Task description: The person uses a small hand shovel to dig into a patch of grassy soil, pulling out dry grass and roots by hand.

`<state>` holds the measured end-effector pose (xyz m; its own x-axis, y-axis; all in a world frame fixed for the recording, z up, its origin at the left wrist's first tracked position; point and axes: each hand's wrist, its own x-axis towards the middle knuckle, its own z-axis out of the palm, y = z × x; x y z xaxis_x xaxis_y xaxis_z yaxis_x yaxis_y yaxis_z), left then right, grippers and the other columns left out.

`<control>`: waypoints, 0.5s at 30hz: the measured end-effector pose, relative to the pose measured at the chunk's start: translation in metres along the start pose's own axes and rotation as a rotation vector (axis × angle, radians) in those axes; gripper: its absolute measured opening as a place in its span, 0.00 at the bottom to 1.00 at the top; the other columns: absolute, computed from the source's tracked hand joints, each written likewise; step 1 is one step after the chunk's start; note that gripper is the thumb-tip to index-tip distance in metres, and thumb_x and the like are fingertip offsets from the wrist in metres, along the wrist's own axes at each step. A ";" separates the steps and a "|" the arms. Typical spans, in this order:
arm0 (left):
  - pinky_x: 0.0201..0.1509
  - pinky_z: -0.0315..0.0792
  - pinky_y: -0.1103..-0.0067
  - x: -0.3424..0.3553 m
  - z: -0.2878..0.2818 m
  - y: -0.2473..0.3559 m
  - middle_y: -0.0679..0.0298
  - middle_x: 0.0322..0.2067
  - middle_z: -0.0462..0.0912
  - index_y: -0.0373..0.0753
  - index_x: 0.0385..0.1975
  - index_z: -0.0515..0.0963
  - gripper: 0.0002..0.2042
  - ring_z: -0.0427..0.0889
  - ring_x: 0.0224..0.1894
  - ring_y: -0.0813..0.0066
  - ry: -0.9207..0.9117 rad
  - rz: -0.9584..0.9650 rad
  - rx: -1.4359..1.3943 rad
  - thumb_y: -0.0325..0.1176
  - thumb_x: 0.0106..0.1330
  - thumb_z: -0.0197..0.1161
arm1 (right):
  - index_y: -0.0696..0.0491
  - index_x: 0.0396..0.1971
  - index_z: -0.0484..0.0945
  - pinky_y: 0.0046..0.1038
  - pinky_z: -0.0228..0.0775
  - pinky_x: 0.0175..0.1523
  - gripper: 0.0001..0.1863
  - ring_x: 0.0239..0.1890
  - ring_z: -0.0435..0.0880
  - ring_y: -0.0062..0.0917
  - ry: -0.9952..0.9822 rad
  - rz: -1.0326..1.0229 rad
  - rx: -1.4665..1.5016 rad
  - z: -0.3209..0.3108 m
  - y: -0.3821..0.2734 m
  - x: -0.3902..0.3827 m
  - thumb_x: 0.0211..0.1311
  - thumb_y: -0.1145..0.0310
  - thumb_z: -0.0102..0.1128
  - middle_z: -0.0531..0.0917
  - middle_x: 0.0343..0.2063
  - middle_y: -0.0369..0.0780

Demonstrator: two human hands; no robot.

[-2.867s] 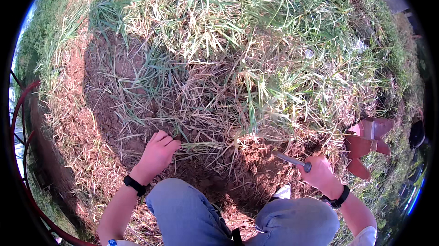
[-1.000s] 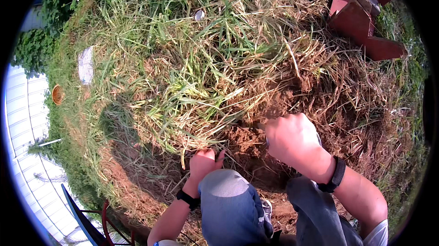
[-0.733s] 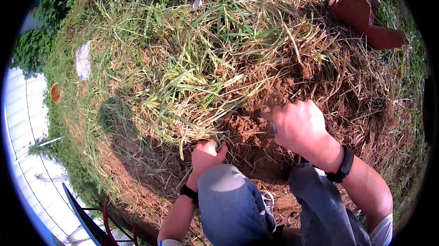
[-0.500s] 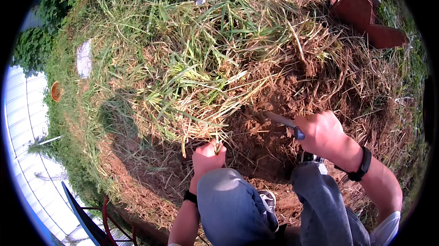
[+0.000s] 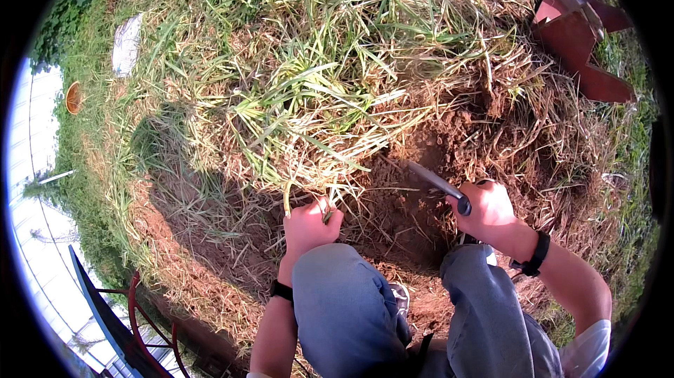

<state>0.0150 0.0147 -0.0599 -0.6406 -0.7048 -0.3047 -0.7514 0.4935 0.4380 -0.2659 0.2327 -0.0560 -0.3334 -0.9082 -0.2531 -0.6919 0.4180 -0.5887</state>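
My left hand [image 5: 312,225] is closed around a bunch of grass stems [image 5: 330,211] at the near edge of a thick heap of green and dry grass [image 5: 302,104]. My right hand [image 5: 488,211] is wrapped round a short hand tool [image 5: 439,183] with a narrow grey metal blade and a dark rounded part beside the fingers. Its blade slants up and left over dug reddish-brown soil [image 5: 414,220]. The tool's exact kind cannot be made out, as my fingers cover part of it. Both wrists wear black bands.
My bent knees [image 5: 344,301] and a shoe [image 5: 400,297] are close below the hands. A rusty red metal piece [image 5: 579,34] stands at the far right. On the left are a white sheet-like thing [image 5: 126,46], an orange round container [image 5: 73,97] and a red metal frame [image 5: 151,322].
The view has shifted, so the grass heap and the red metal piece sit differently in it. My left hand keeps its grip on the stems. The tool's blade shows more fully, tilted up-left.
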 end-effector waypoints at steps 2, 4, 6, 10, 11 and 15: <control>0.23 0.69 0.68 0.004 0.003 -0.005 0.57 0.13 0.74 0.40 0.27 0.82 0.08 0.75 0.15 0.55 0.020 -0.044 0.032 0.37 0.61 0.71 | 0.53 0.23 0.81 0.43 0.77 0.31 0.14 0.18 0.82 0.44 -0.027 0.024 -0.019 0.001 0.004 0.003 0.64 0.61 0.70 0.80 0.14 0.44; 0.25 0.74 0.64 0.009 0.000 0.000 0.57 0.16 0.79 0.41 0.27 0.81 0.08 0.82 0.20 0.55 -0.022 -0.105 0.054 0.38 0.61 0.70 | 0.53 0.22 0.80 0.42 0.78 0.31 0.15 0.18 0.83 0.43 -0.014 0.026 0.007 -0.001 0.006 0.003 0.64 0.60 0.71 0.79 0.13 0.45; 0.23 0.69 0.67 0.008 0.003 -0.005 0.57 0.14 0.76 0.40 0.28 0.82 0.07 0.74 0.15 0.55 0.004 -0.043 0.077 0.35 0.62 0.70 | 0.53 0.21 0.79 0.42 0.78 0.30 0.16 0.18 0.83 0.43 -0.016 0.033 -0.008 -0.001 0.008 -0.002 0.63 0.60 0.72 0.79 0.13 0.44; 0.25 0.72 0.66 0.013 -0.002 -0.002 0.55 0.16 0.78 0.39 0.30 0.83 0.09 0.78 0.18 0.54 -0.076 -0.127 0.096 0.37 0.60 0.72 | 0.52 0.21 0.78 0.42 0.77 0.27 0.16 0.17 0.82 0.42 0.020 -0.010 0.010 0.004 0.027 -0.005 0.61 0.60 0.73 0.79 0.12 0.44; 0.25 0.72 0.66 0.014 -0.004 -0.005 0.54 0.16 0.78 0.39 0.30 0.83 0.09 0.78 0.18 0.53 -0.081 -0.106 0.117 0.38 0.60 0.72 | 0.52 0.21 0.78 0.41 0.76 0.26 0.16 0.16 0.82 0.42 0.036 -0.013 0.024 0.005 0.031 -0.006 0.61 0.60 0.74 0.79 0.12 0.44; 0.25 0.73 0.63 0.018 -0.007 -0.003 0.53 0.16 0.78 0.35 0.27 0.81 0.12 0.79 0.18 0.53 -0.071 -0.060 0.126 0.37 0.63 0.71 | 0.52 0.20 0.76 0.39 0.74 0.23 0.17 0.15 0.81 0.41 0.112 -0.073 0.063 0.011 0.045 -0.004 0.61 0.60 0.74 0.79 0.12 0.43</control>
<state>0.0067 -0.0026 -0.0605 -0.6002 -0.6992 -0.3884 -0.7997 0.5148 0.3090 -0.2882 0.2552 -0.0901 -0.3556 -0.9266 -0.1222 -0.6767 0.3455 -0.6502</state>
